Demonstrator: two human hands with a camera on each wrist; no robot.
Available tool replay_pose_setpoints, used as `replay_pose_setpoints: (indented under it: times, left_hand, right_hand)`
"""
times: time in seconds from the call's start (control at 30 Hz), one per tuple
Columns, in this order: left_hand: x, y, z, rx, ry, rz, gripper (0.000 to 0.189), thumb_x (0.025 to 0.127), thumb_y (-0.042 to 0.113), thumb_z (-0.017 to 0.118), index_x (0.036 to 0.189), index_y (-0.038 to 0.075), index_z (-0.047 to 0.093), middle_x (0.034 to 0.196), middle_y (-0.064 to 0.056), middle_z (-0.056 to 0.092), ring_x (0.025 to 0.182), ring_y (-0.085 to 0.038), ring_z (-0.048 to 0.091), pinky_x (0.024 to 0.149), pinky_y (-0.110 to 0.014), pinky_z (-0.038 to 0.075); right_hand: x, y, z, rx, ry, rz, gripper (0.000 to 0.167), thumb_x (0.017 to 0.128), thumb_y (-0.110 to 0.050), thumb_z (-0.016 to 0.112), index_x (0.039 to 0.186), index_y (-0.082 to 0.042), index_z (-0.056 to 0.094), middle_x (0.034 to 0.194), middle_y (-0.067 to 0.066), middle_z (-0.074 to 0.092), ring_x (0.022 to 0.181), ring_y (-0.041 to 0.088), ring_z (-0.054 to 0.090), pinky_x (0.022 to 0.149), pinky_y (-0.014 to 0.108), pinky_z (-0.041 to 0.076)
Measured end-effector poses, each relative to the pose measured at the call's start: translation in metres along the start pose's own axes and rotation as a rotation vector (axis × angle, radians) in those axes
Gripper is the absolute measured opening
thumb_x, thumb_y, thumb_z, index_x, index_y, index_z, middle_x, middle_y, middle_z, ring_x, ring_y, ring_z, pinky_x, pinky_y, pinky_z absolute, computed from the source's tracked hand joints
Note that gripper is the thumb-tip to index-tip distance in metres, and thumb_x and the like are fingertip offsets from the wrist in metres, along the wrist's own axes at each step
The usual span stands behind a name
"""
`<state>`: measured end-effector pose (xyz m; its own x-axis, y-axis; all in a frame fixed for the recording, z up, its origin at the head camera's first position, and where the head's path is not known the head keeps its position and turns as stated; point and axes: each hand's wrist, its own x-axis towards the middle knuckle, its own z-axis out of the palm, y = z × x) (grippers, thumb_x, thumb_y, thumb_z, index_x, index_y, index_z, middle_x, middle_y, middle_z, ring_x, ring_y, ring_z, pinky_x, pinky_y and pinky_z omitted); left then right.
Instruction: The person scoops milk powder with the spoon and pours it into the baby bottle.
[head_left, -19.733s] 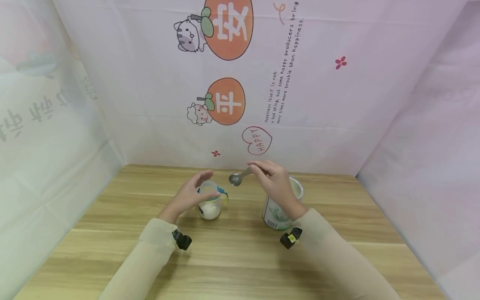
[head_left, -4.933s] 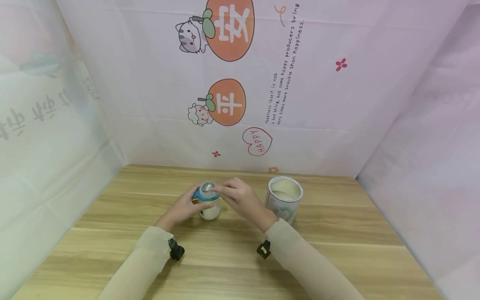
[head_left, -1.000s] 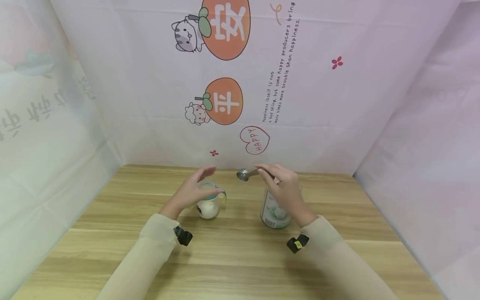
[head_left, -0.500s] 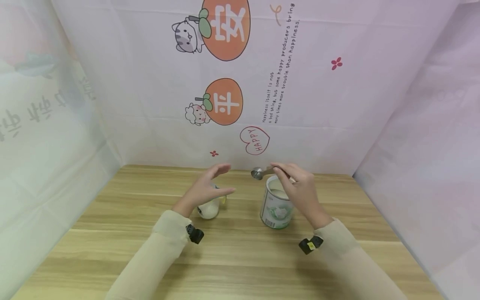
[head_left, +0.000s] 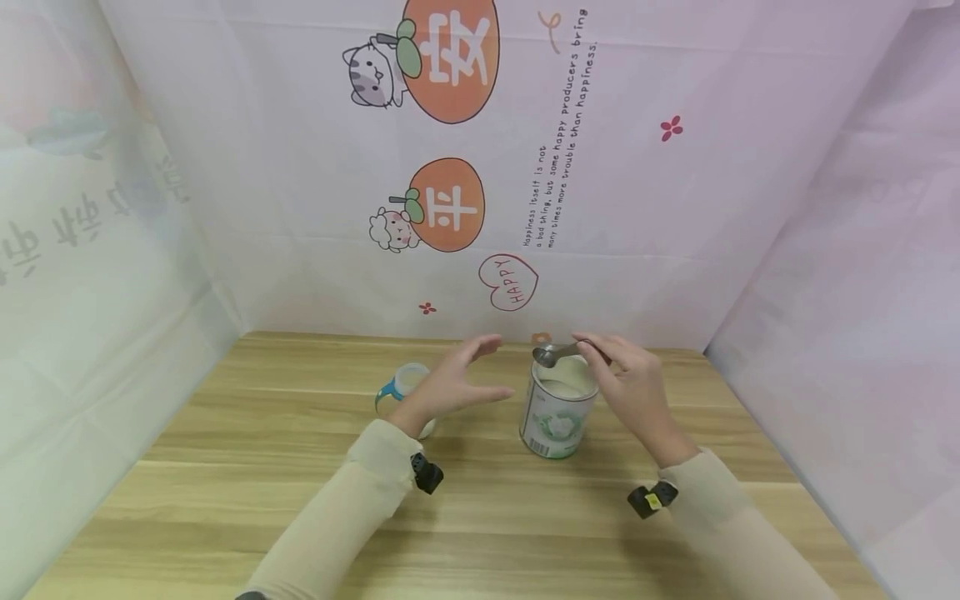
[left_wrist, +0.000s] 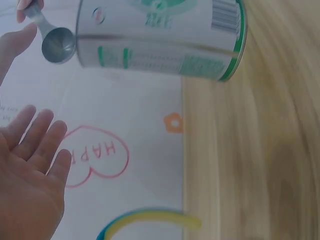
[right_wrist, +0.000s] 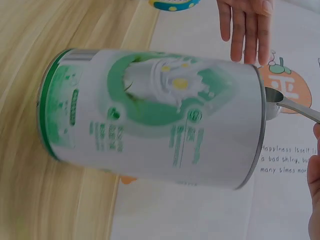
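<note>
My right hand [head_left: 630,387] pinches the handle of a metal measuring spoon [head_left: 545,357]. The spoon's bowl is just above the left part of the rim of a tall white-and-green milk powder can [head_left: 558,421], which stands upright with its top off and pale powder inside. In the left wrist view the bowl [left_wrist: 58,46] looks bare grey metal. My left hand [head_left: 453,383] is left of the can, fingers and thumb spread apart, holding nothing. Behind its wrist stands a clear baby bottle [head_left: 409,377] with a blue collar and handle, partly hidden by the hand and forearm.
Both things stand on a wood-grain table [head_left: 495,533]. A white printed cloth [head_left: 600,292] hangs behind the table's back edge, and more cloth closes off the left and right sides.
Both hands have moved right over the last second, the spoon going from between bottle and can to the can's rim. My left hand has left the bottle. Earlier, the spoon was at the bottle's mouth.
</note>
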<state>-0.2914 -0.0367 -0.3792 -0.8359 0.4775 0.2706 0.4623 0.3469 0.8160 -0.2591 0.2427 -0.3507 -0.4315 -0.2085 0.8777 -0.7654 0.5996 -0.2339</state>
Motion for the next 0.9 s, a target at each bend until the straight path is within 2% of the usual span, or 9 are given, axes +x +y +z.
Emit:
replay_pose_setpoints:
  times: [0.17, 0.3, 0.53, 0.67, 0.9]
  left_hand:
    - [0.008, 0.004, 0.018, 0.005, -0.021, 0.012, 0.089, 0.081, 0.042, 0.085, 0.153, 0.021, 0.038, 0.154, 0.006, 0.041, 0.142, -0.016, 0.036, 0.115, -0.041, 0.030]
    - [0.012, 0.007, 0.030, 0.025, -0.023, 0.007, 0.095, 0.077, 0.048, 0.085, 0.154, 0.021, 0.037, 0.155, 0.004, 0.040, 0.140, -0.017, 0.038, 0.114, -0.044, 0.033]
    - [0.018, 0.001, 0.049, 0.079, -0.021, -0.021, 0.100, 0.075, 0.055, 0.084, 0.156, 0.021, 0.035, 0.156, 0.001, 0.036, 0.141, -0.021, 0.037, 0.112, -0.050, 0.034]
    - [0.021, 0.001, 0.057, 0.049, -0.025, -0.009, 0.102, 0.075, 0.054, 0.085, 0.156, 0.018, 0.035, 0.157, 0.000, 0.034, 0.143, -0.023, 0.034, 0.112, -0.052, 0.032]
    - [0.028, 0.000, 0.074, 0.021, -0.008, -0.006, 0.106, 0.073, 0.056, 0.086, 0.157, 0.022, 0.030, 0.154, 0.003, 0.036, 0.141, -0.019, 0.035, 0.112, -0.050, 0.032]
  right_hand:
    - [-0.005, 0.006, -0.008, -0.030, 0.006, -0.020, 0.022, 0.088, 0.002, 0.073, 0.108, -0.005, 0.078, 0.096, 0.006, 0.075, 0.070, 0.011, 0.061, 0.059, 0.017, 0.046]
    - [-0.008, 0.008, -0.013, -0.044, -0.001, -0.026, 0.024, 0.087, 0.004, 0.074, 0.109, -0.006, 0.078, 0.095, 0.005, 0.075, 0.068, 0.010, 0.060, 0.056, 0.020, 0.045]
    - [-0.012, 0.010, -0.016, -0.043, -0.026, -0.038, 0.026, 0.085, 0.006, 0.075, 0.109, -0.005, 0.078, 0.095, 0.004, 0.075, 0.067, 0.009, 0.058, 0.055, 0.016, 0.043]
    - [-0.014, 0.012, -0.018, -0.062, -0.053, -0.037, 0.025, 0.086, 0.005, 0.075, 0.109, -0.004, 0.077, 0.095, 0.004, 0.075, 0.068, 0.009, 0.058, 0.055, 0.020, 0.044]
    - [-0.017, 0.017, -0.020, -0.078, -0.126, -0.006, 0.020, 0.089, 0.000, 0.074, 0.108, -0.004, 0.077, 0.095, 0.003, 0.075, 0.068, 0.007, 0.057, 0.056, 0.021, 0.044]
